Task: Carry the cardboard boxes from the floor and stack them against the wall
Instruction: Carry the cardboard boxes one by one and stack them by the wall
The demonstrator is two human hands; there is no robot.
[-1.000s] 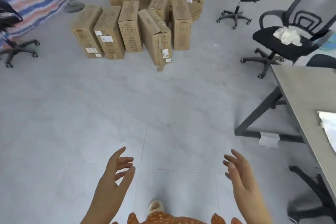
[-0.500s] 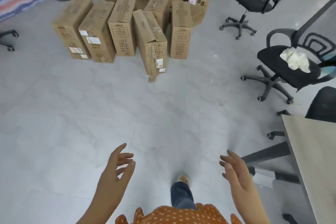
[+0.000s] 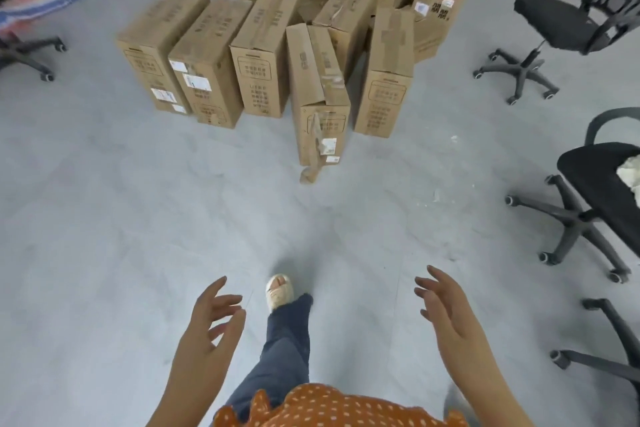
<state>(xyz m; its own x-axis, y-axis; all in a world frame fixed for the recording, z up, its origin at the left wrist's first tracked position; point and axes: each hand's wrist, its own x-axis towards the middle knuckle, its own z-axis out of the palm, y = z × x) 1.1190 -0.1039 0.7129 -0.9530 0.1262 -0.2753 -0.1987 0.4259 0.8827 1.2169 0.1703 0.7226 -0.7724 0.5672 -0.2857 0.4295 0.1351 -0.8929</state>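
1. Head view: left hand [image 3: 214, 319] raised low in frame, fingers spread and relaxed, holding nothing.
2. Right hand [image 3: 445, 310] likewise raised, fingers loosely extended, empty; palms facing each other.
3. Cardboard boxes [image 3: 277, 55] clustered upright on the grey floor [image 3: 104, 218] well ahead of both hands; front box [image 3: 320, 97] tilted, with a torn tape strip [image 3: 313, 152] trailing to the floor.
4. Office chairs [image 3: 561, 24] standing to the right of the cluster.
5. Sandalled foot [image 3: 278, 291] forward between the hands.
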